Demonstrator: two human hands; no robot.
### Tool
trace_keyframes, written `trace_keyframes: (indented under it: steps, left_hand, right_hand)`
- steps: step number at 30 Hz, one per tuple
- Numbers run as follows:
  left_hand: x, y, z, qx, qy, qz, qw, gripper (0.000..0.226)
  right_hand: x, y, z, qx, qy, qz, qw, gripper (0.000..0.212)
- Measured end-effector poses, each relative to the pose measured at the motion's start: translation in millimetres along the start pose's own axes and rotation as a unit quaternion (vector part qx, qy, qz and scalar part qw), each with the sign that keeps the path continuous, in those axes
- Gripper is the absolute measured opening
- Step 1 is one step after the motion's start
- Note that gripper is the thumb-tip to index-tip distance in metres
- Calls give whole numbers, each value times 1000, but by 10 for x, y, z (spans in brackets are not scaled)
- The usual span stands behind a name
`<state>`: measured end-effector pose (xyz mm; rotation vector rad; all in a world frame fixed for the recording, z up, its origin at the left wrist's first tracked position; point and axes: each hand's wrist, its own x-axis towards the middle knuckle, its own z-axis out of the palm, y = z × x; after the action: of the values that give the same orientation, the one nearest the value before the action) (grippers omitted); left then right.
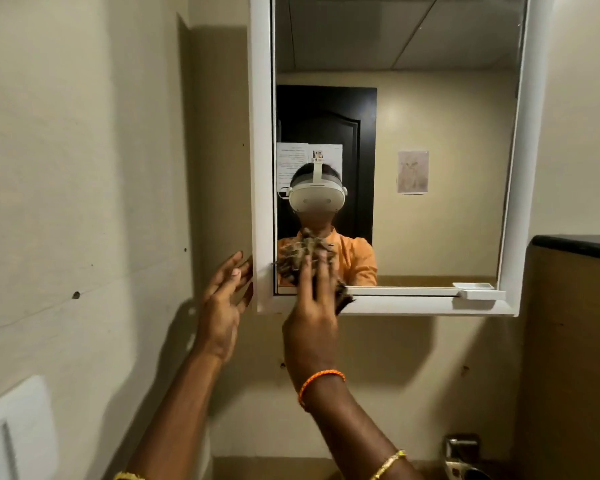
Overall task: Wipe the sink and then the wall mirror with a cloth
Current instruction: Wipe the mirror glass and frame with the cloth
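Observation:
The wall mirror (430, 133) hangs in a white frame (261, 168) on a beige wall. My right hand (312, 317) presses a dark, crumpled cloth (343, 297) flat against the glass at the mirror's lower left corner. My left hand (222, 306) is raised beside the frame's left edge, fingers spread, fingertips touching or nearly touching the frame, holding nothing. The sink is out of view; only a chrome tap (459, 455) shows at the bottom right.
A small white soap tray (475, 289) sits on the frame's lower ledge at right. A dark-topped partition (575, 247) stands close on the right. A white wall panel (14, 431) is at the lower left. The mirror reflects a person in a headset and a dark door.

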<state>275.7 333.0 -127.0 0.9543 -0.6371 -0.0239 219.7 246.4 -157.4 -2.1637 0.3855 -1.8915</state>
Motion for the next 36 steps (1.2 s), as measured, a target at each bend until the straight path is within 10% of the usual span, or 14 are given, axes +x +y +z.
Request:
trace_keyframes:
  steps: [21,30,36]
  left_hand:
    - [175,157,195,300,87,125,942,27]
    - [271,29,305,327,90,161,927,38]
    - [316,130,377,349,66,182,917,46]
  right_hand:
    - [1973,-403,-92,-59,20,-225,972,63]
    - [694,236,-16,-66,-67,-301,949,61]
    - [1282,162,-105,-98,-84,-335,933,64]
